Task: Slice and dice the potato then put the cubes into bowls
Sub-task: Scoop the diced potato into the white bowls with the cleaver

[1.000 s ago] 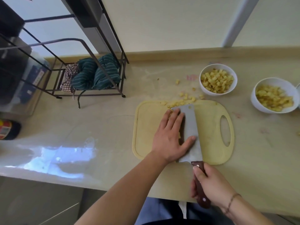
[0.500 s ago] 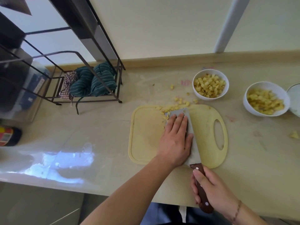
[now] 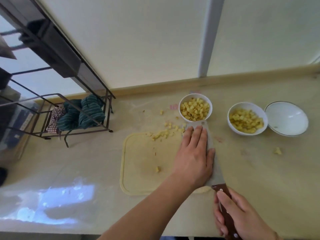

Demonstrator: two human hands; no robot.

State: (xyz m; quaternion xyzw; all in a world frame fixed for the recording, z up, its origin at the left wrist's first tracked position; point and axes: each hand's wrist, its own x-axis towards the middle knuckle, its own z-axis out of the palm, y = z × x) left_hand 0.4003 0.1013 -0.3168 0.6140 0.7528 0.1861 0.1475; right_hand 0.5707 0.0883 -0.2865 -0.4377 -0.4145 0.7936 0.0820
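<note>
Cleaver [image 3: 210, 141] now lifted toward the bowl [image 3: 183, 116], flat left hand [image 3: 194, 158] atop cubes, right hand [image 3: 242, 220] gripping its handle.

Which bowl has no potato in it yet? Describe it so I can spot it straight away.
Follow the beige countertop to the row of three white bowls by the back wall. The empty white bowl is the rightmost, touching the middle potato-filled white bowl. It alone is wide, shallow and dark-rimmed, holding no yellow cubes.

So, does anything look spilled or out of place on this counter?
Yes. Loose potato cubes lie scattered on the counter beyond the cutting board, left of the nearest bowl, and one stray piece sits far right. Nothing looks damaged.
</note>
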